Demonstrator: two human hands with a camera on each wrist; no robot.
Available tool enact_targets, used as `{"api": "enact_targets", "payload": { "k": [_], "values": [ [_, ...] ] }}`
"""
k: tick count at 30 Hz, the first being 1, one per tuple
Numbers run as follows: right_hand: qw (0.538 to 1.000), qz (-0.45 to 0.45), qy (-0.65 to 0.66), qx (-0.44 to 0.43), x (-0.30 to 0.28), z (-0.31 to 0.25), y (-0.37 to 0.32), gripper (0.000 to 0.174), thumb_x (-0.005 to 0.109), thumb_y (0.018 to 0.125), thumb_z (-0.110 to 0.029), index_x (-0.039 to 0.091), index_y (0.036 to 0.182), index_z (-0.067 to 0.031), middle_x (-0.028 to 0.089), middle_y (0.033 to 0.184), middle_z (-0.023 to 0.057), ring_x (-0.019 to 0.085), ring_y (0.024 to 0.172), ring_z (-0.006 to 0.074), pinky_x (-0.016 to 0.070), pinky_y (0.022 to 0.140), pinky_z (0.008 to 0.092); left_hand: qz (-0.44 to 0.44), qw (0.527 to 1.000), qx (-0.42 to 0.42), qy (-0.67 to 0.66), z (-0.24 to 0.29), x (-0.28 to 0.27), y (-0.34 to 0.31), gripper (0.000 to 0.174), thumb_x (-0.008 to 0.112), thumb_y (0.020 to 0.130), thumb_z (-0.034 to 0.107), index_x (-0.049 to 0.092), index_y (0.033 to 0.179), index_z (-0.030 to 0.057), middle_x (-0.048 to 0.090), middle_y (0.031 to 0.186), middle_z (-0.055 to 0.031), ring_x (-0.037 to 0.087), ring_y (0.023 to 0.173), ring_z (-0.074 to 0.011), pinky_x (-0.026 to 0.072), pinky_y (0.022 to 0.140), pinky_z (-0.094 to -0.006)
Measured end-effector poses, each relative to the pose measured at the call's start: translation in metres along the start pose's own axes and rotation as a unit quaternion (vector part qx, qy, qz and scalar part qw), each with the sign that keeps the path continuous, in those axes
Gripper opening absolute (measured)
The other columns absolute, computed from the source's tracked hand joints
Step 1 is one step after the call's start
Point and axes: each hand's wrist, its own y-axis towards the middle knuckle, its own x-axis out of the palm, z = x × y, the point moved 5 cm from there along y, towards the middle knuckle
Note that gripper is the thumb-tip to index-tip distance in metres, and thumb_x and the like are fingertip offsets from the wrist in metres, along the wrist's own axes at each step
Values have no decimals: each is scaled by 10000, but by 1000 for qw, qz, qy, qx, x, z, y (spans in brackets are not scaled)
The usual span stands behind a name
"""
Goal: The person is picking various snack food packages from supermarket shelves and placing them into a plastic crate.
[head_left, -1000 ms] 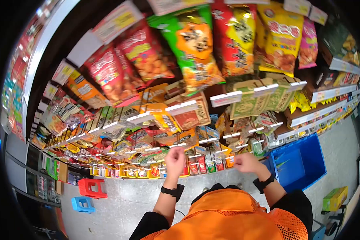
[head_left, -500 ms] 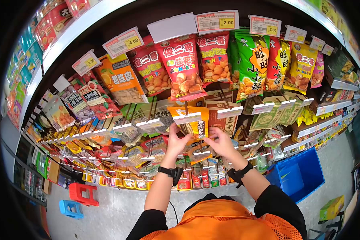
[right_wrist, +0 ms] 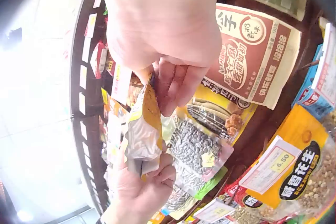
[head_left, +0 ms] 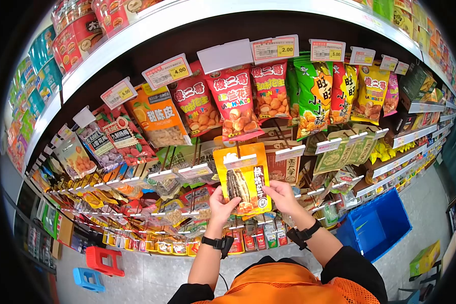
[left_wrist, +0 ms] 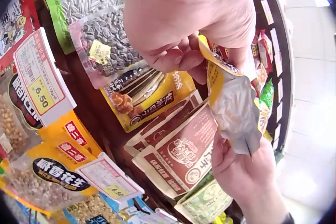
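A yellow bag of sunflower seeds (head_left: 244, 175) is held upright in front of the shelf, with both hands on it. My left hand (head_left: 221, 209) pinches its left side near the lower corner, thumb on the printed front. On the opposite edge my right hand (head_left: 285, 198) grips it the same way. A white price tag (head_left: 239, 162) overlaps the bag's upper part in the head view. Both wrist views show the bag's silvery underside (left_wrist: 236, 109) between the two hands. Another yellow seed bag (left_wrist: 149, 98) hangs behind it, beside brown paper-style seed bags (left_wrist: 181, 148).
Red nut bags (head_left: 233, 104) and a green snack bag (head_left: 311, 96) hang above. More packets hang below on hooks with price tags. A blue crate (head_left: 377, 225) stands at the right on the floor, red (head_left: 105, 260) and blue stools (head_left: 88, 279) at the left.
The hands, apart and low a second ago, rose to the hanging yellow bag. They now grip its two sides, and more of its front shows below the price tag.
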Motion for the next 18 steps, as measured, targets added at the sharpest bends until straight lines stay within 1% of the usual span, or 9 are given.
{"api": "enact_targets", "payload": {
  "k": [2, 4, 6, 9, 11, 14, 16, 17, 18],
  "values": [
    [1000, -15, 24, 0, 3, -3, -6, 191, 593, 1016, -119, 676, 1070, 45, 711, 952, 23, 617, 823, 48, 517, 721, 233, 2, 1000, -4, -13, 5, -1, -7, 427, 767, 809, -61, 587, 1193, -12, 700, 1120, -74, 681, 978, -140, 552, 885, -293],
    [999, -15, 47, -3, 6, -8, -11, 189, 593, 1015, -114, 681, 1069, 44, 713, 952, 24, 618, 824, 46, 516, 718, 234, 7, 999, 9, -49, 10, 1, -14, 434, 786, 810, -16, 589, 1197, -6, 698, 1116, -62, 674, 980, -132, 542, 888, -290],
    [998, -36, 39, 17, 7, -16, -20, 186, 598, 1013, -112, 683, 1067, 44, 713, 937, 19, 618, 815, 45, 516, 716, 233, 3, 998, 11, -66, 17, 7, -22, 474, 802, 810, 46, 581, 1225, -8, 694, 1131, -59, 665, 996, -137, 529, 903, -295],
    [997, -58, 43, 20, 2, -14, -30, 183, 602, 1010, -110, 682, 1067, 44, 710, 909, 12, 613, 790, 40, 505, 693, 227, 7, 998, 39, -50, 22, 15, -36, 503, 808, 816, 78, 568, 1247, -21, 681, 1172, -74, 656, 1034, -151, 516, 934, -312],
    [997, -65, 42, 14, -2, -10, -35, 181, 603, 1009, -110, 682, 1063, 44, 707, 896, 9, 609, 776, 38, 500, 681, 226, 6, 999, 26, -43, 18, 19, -43, 513, 808, 818, 82, 564, 1257, -24, 680, 1172, -76, 657, 1034, -155, 516, 935, -314],
    [994, -64, 78, 47, -15, 1, -37, 185, 582, 1021, -113, 688, 1043, 37, 693, 879, -4, 589, 771, 24, 474, 651, 214, 6, 999, 4, -40, 5, 25, -50, 516, 794, 839, 91, 555, 1280, -27, 678, 1177, -74, 655, 1044, -163, 514, 937, -317],
    [994, -55, 81, 45, -20, -9, -34, 191, 577, 1024, -116, 690, 1027, 38, 684, 872, -13, 576, 775, 18, 466, 649, 213, 21, 1000, 12, -18, 1, 29, -48, 483, 769, 864, 89, 555, 1283, -19, 676, 1183, -68, 650, 1053, -160, 509, 944, -318],
    [997, -59, 45, 20, -21, -18, -31, 192, 578, 1023, -117, 688, 1016, 39, 679, 864, -16, 570, 771, 18, 466, 651, 215, 28, 999, 31, -12, 3, 33, -46, 454, 738, 894, 98, 548, 1292, -12, 671, 1193, -68, 644, 1062, -157, 501, 957, -324],
    [998, -64, 9, -5, -24, -28, -30, 193, 580, 1023, -119, 687, 1006, 41, 674, 856, -19, 564, 767, 18, 467, 653, 217, 27, 998, 39, -38, 3, 35, -43, 458, 734, 896, 117, 544, 1293, -10, 667, 1196, -74, 640, 1071, -163, 494, 969, -332]
  ]
}}
